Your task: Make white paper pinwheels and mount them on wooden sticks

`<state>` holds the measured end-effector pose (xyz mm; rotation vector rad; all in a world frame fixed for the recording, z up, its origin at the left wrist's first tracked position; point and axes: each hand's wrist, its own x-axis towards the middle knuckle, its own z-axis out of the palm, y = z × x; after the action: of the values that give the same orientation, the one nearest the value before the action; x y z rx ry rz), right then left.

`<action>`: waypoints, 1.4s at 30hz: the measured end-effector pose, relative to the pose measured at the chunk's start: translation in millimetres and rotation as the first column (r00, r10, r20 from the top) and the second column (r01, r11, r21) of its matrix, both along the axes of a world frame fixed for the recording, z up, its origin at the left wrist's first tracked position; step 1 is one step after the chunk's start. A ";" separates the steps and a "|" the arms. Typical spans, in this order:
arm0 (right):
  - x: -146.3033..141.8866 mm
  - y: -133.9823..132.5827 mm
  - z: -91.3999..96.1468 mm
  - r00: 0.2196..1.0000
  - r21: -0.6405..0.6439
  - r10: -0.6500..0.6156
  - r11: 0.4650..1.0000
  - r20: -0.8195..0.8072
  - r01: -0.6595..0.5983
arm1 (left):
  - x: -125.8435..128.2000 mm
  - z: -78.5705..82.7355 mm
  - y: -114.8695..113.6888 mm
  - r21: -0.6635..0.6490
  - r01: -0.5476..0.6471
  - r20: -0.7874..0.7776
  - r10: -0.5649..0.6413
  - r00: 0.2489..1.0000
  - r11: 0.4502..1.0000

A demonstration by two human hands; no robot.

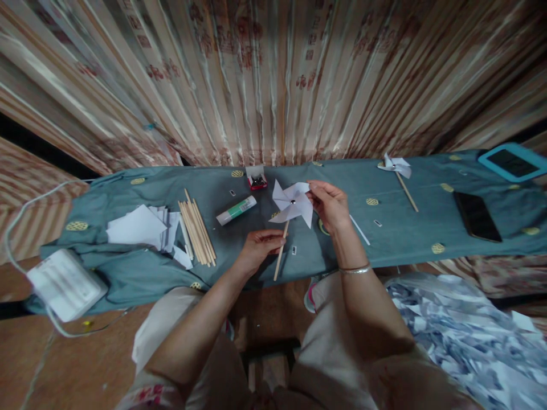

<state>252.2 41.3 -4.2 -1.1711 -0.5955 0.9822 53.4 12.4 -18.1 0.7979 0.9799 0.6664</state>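
Observation:
A white paper pinwheel (294,208) on a thin wooden stick is held up over the middle of the cloth, a dark pin at its centre. My left hand (262,247) pinches the stick below the blades. With thumb and fingertips, my right hand (329,202) grips the tip of the upper right blade. Behind and to the left of the pinwheel stands a small open red box (257,182) of dark pins. A glue stick (236,210) lies left of it. Further left are a bundle of wooden sticks (197,230) and a stack of white paper pieces (139,226).
Another pinwheel (397,166) lies at the back right, near a black phone (476,216) and a blue-framed tablet (513,162). A white corded box (67,285) sits at the left edge. A bag of paper scraps (470,336) stands below right. Curtains hang behind.

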 end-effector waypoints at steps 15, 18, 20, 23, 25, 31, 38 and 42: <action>-5.4 -4.2 1.5 0.997 -0.057 0.060 0.997 0.056 -0.057 | -1.2 -2.9 4.8 0.043 -0.129 0.018 0.129 0.992 0.991; -5.8 -5.5 1.2 0.994 -0.070 0.083 0.994 0.068 -0.078 | -0.7 -2.2 5.2 0.031 -0.153 0.026 0.152 0.988 0.988; -6.7 -6.3 1.7 0.993 -0.087 0.101 0.992 0.065 -0.095 | -0.8 -1.2 5.4 0.025 -0.167 0.036 0.166 0.985 0.986; -8.7 -7.6 2.7 0.992 -0.116 0.122 0.986 0.042 -0.116 | -1.6 0.4 5.6 0.030 -0.179 0.042 0.177 0.983 0.983; -10.2 -8.7 3.5 0.990 -0.123 0.138 0.983 0.034 -0.133 | -2.2 0.7 5.9 0.037 -0.187 0.040 0.186 0.982 0.982; -16.2 -12.4 7.5 0.983 -0.112 0.186 0.977 0.007 -0.184 | -2.4 -0.9 7.9 0.061 -0.214 0.042 0.212 0.976 0.975; -23.7 -15.0 7.8 0.971 -0.118 0.239 0.964 -0.004 -0.238 | -3.3 -1.3 9.9 0.091 -0.225 0.034 0.223 0.974 0.970; -26.8 -16.4 5.5 0.966 -0.125 0.257 0.958 -0.019 -0.258 | -2.9 -0.2 9.6 0.080 -0.246 0.047 0.243 0.969 0.966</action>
<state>225.4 24.9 1.3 -1.2236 -0.7042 1.2585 50.5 22.1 -18.3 0.7420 1.0310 0.9386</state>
